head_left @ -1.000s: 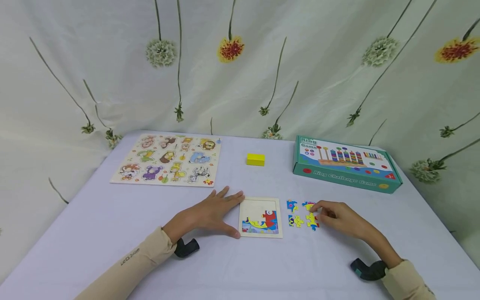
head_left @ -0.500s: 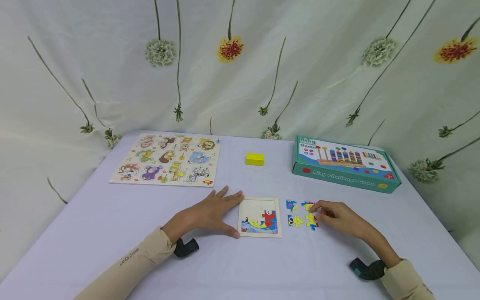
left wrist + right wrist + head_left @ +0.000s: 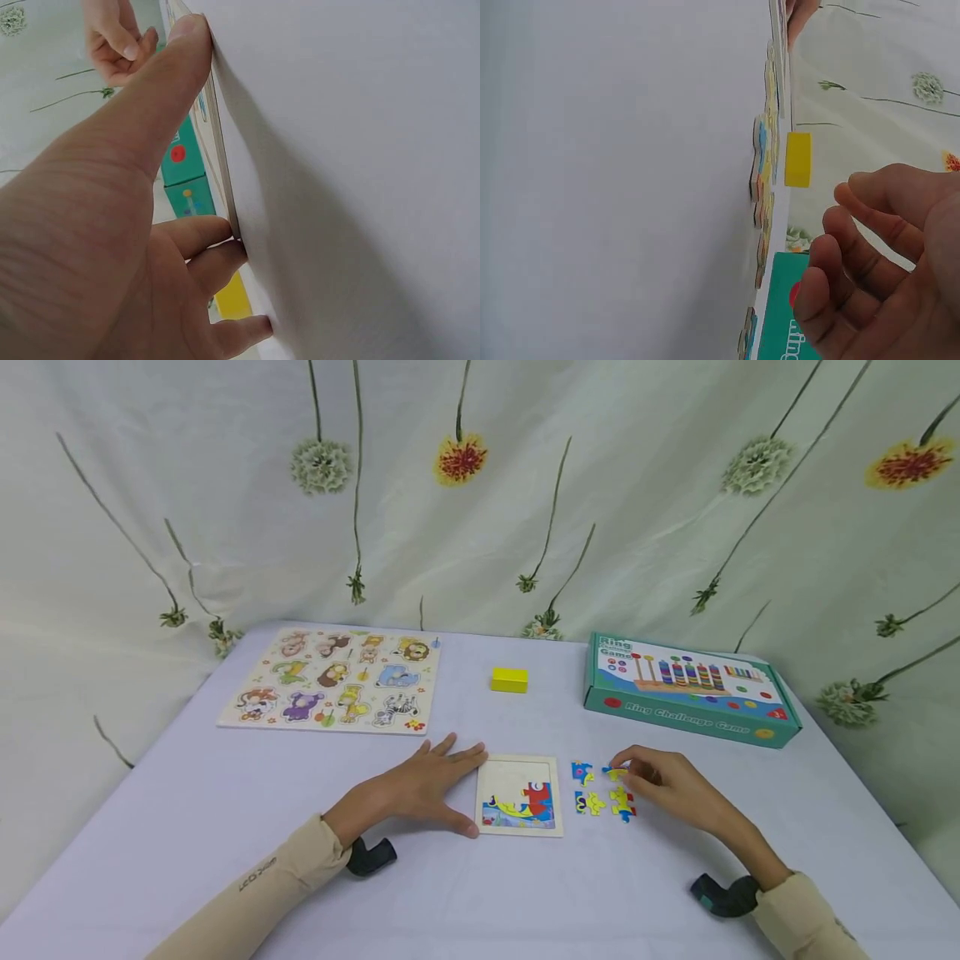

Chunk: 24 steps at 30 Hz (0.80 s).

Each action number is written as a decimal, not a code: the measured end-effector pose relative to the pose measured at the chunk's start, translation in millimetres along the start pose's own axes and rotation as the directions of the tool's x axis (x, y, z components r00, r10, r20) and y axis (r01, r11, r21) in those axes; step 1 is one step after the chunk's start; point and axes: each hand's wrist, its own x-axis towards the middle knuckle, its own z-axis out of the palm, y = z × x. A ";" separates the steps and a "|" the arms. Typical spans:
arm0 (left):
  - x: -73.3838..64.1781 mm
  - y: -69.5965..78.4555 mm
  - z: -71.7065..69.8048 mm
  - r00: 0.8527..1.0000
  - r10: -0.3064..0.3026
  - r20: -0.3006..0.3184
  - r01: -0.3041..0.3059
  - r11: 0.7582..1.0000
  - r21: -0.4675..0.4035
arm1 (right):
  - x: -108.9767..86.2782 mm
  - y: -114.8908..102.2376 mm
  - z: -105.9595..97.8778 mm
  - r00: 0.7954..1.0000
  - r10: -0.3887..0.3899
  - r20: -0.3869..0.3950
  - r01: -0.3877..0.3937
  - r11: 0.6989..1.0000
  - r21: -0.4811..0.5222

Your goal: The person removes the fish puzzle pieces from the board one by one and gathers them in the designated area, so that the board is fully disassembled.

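My left hand [image 3: 431, 781] lies with spread fingers beside a small wooden puzzle tray [image 3: 558, 797]; thumb and fingers touch its left edge [image 3: 222, 165]. Joined pieces [image 3: 537, 795] in blue, yellow and red fill the tray's lower part. Right of it are several loose jigsaw pieces: a blue one [image 3: 581, 772], a yellow one [image 3: 595, 804] and a yellow-red one [image 3: 622, 806]. My right hand [image 3: 671, 785] hovers over the upper right piece [image 3: 613, 773], partly covering it. In the right wrist view, its loosely curled fingers [image 3: 836, 300] show nothing between them.
A yellow block [image 3: 510, 680] sits behind the tray. An animal peg puzzle board [image 3: 232, 718] lies at the back left. A green Ring Challenge Game box [image 3: 690, 714] stands at the back right. Patterned cloth [image 3: 645, 485] hangs behind the white table [image 3: 360, 910].
My right hand has shifted slightly up and left over the upper right piece, its thumb moving closer to the index finger. My left hand stays at the tray's edge.
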 end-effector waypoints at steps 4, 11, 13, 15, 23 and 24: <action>-0.7 -0.8 -0.4 1.000 -0.003 -0.002 0.003 1.000 -0.003 | 7.9 -8.7 4.1 0.998 -0.066 -0.012 0.066 0.998 -0.011; -0.9 -0.7 0.1 1.000 0.006 -0.006 -0.006 1.000 -0.014 | 22.7 -25.2 15.6 0.988 -0.149 0.032 0.150 0.988 -0.023; -0.3 -1.4 1.1 1.000 0.007 -0.006 -0.008 1.000 -0.012 | 27.6 -31.9 20.3 0.985 -0.158 0.066 0.160 0.987 -0.027; 0.3 -2.0 2.0 1.000 0.007 -0.005 -0.007 1.000 -0.008 | 32.8 -38.3 25.5 0.980 -0.170 0.108 0.175 0.984 -0.044; 0.9 -1.9 1.8 1.000 0.002 -0.007 -0.002 1.000 -0.002 | 50.4 -53.3 42.7 0.960 -0.156 0.231 0.187 0.975 -0.121; 0.7 -1.8 1.5 1.000 0.002 -0.007 -0.002 1.000 -0.001 | 51.6 -53.8 43.8 0.960 -0.153 0.235 0.186 0.975 -0.125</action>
